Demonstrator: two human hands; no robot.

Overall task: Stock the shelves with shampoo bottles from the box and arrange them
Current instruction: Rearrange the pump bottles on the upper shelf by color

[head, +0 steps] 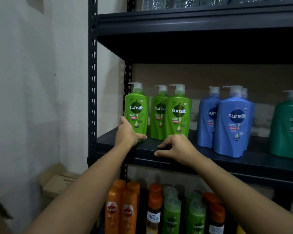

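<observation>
A: Which bottle is being handled, and where is it stood?

B: The green pump bottle [137, 112] at the far left of the middle shelf [210, 163], hard by the dark upright post [92, 81]. Its base is gripped by the left hand [128, 132], thumb on the left side and fingers curled across the lower front. The label is turned to the front, so the grip is judged to be for squaring it into line.

A: How is the other hand occupied?

B: The right hand [177, 147] is rested on the shelf just in front of two more green bottles [170, 114]. Its fingers are loosely curled and slightly apart, and nothing is held. A steadying role is likely.

A: What is set around them?

B: To the right, blue bottles [227, 122] are grouped by colour, then a dark green bottle [286, 125] at the frame's right edge. On the lower shelf, orange bottles [121, 206] and smaller green ones [172, 215] are packed in rows. Cardboard boxes [57, 183] are seen low at the left, by the wall.
</observation>
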